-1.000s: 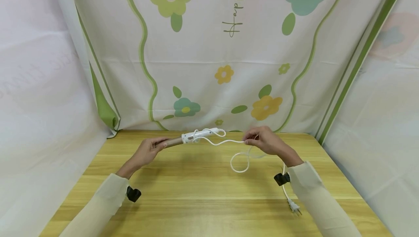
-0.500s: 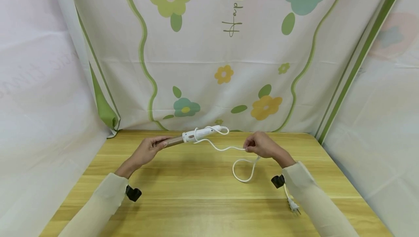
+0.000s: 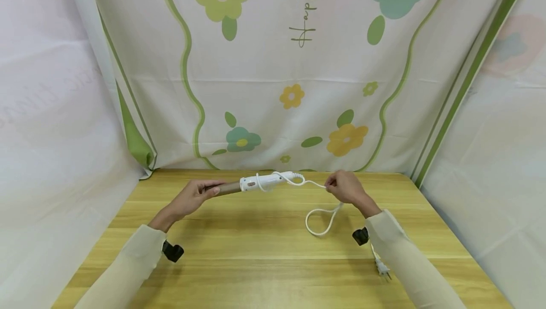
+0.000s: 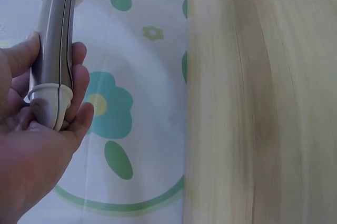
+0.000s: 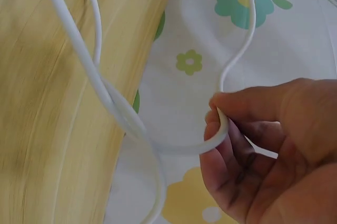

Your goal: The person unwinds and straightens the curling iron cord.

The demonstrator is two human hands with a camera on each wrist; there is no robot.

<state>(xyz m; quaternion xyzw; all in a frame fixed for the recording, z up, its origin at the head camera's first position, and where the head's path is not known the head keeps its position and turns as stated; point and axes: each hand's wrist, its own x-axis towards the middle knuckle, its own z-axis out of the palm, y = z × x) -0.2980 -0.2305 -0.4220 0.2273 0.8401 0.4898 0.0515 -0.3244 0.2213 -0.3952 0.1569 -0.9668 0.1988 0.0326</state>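
Observation:
My left hand (image 3: 189, 200) grips a curling iron (image 3: 261, 182) by its bronze barrel, thumb on the near side. In the left wrist view the fingers of the left hand (image 4: 37, 145) curl round the barrel (image 4: 52, 40) near its pale tip. The white handle points right, with a turn of its own white cord looped loosely round it. Between thumb and fingertips, my right hand (image 3: 347, 188) pinches that cord (image 5: 224, 126) a short way right of the handle. Below this hand the cord hangs in a loop (image 3: 317, 234). Its two-pin plug (image 3: 382, 268) lies beside the right forearm.
Underneath is a wooden table (image 3: 256, 271). A white cloth (image 3: 256, 62) with printed flowers hangs behind it, and more cloth closes in the left and right sides. A small black camera (image 3: 172, 252) sits on the left wrist, another black camera (image 3: 360, 236) on the right.
My right hand has shifted slightly right, drawing the cord along. The cord now leaves from the handle's end instead of crossing below it. The left hand still holds the barrel in nearly the same place.

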